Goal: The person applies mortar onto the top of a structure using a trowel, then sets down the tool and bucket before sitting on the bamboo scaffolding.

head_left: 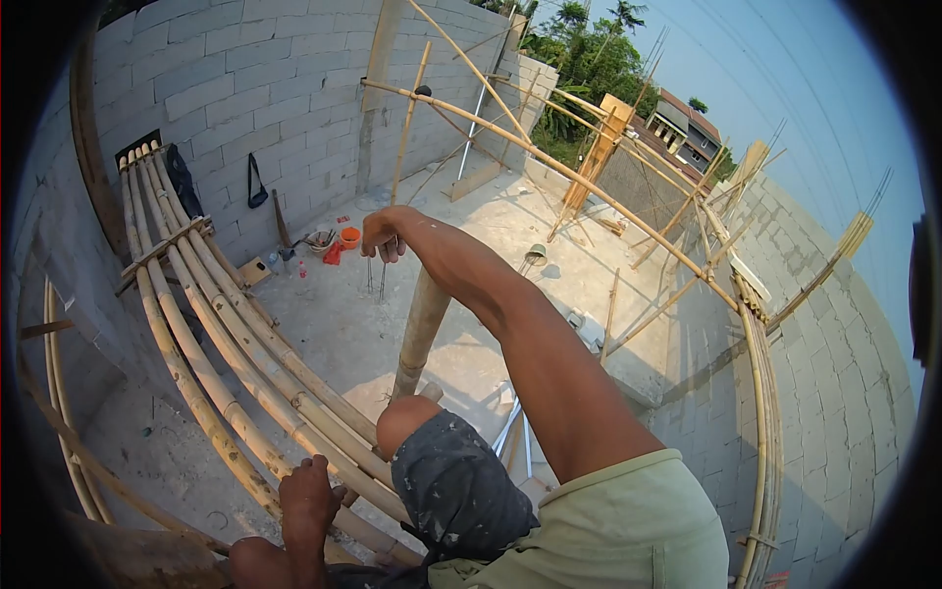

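My right arm reaches forward over the floor, and my right hand [384,234] is bent down at the wrist with its fingers curled. Several thin dark wires [376,280] hang just below it, apparently from the fingers. Close to my bent knees, my left hand [309,497] is closed, with its thumb side up. What it holds, if anything, is too hidden to make out. Beside and beneath that hand run long bamboo poles [245,361]. A thick upright bamboo post [420,329] stands below my right forearm.
A bamboo crosspiece [163,253] spans the poles at the left. An orange bucket [349,237] and tools are on the concrete floor [339,324] far below. Bamboo scaffolding [579,182] crosses ahead; grey block walls [265,74] surround the space.
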Motion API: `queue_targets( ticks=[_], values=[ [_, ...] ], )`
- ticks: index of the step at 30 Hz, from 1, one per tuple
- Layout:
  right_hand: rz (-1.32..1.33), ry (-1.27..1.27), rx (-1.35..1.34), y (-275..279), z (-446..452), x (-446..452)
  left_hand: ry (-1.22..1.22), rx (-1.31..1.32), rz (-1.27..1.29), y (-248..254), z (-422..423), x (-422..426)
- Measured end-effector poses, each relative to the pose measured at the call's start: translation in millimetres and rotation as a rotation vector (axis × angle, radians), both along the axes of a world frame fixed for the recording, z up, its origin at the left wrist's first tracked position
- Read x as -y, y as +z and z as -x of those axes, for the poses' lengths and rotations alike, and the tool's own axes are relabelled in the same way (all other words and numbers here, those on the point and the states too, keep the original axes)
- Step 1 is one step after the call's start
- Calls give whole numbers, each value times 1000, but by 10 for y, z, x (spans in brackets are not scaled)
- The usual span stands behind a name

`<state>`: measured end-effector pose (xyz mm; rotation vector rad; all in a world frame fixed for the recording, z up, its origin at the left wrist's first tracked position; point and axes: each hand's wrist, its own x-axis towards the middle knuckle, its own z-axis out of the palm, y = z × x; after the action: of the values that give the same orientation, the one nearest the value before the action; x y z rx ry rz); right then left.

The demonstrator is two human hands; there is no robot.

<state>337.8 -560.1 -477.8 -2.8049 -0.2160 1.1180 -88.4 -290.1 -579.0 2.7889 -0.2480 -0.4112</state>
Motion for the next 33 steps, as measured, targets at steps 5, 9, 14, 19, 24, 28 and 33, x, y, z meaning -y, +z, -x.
queue_targets(
  ticks=[5, 9, 14, 19, 24, 28, 33],
  values=[
    [-2, 12, -2, 22, 17, -17, -2, -26, -2, 9, -2, -13],
    [4, 13, -7, 32, 30, -16, -1, -24, -2, 4, 6, -23],
    [-5, 23, 4, 65, 79, -24, 2, -27, 5, 36, 3, -15],
    [43, -13, -38, -44, -84, -10, 38, -108, -24, 60, -14, 3],
    [48, -8, -51, -16, -45, -20, -3, -51, -25, -67, -20, -25],
    [30, -40, -51, -43, -52, -32, 25, -74, -11, -75, -22, -15],
    [45, 2, -66, 53, 62, -70, 32, -74, 14, -42, -5, -4]
  ],
)
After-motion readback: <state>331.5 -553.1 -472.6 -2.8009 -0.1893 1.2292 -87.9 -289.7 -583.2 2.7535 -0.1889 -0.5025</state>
